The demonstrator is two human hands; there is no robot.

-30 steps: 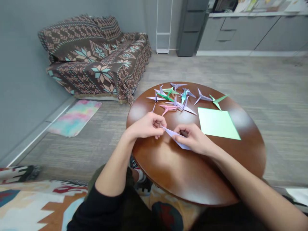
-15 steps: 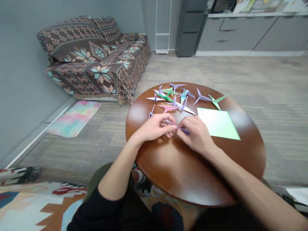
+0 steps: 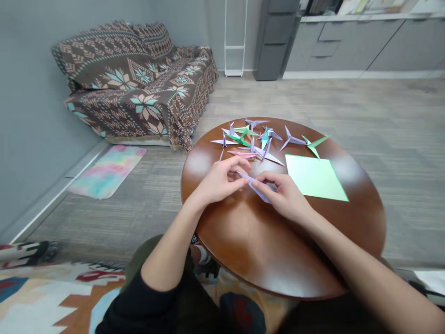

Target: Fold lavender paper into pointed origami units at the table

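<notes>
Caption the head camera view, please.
Left hand and right hand pinch folded lilac paper over a round wooden table beside origami cranes and a green paper sheet.

Heads up, the middle of the lavender paper (image 3: 255, 185) is buried behind the fingers of the right hand (image 3: 287, 197), so no clue what fold it's at. Can't tell if the left hand (image 3: 219, 181) is actually gripping it either. The paper cranes (image 3: 246, 139) at 12 o'clock overlap and are too small to count. The stuff on the shelf (image 3: 375, 7) at 1 o'clock gets cut off up top, and the patterned rug (image 3: 52, 297) at 7 o'clock runs off the bottom.
</notes>
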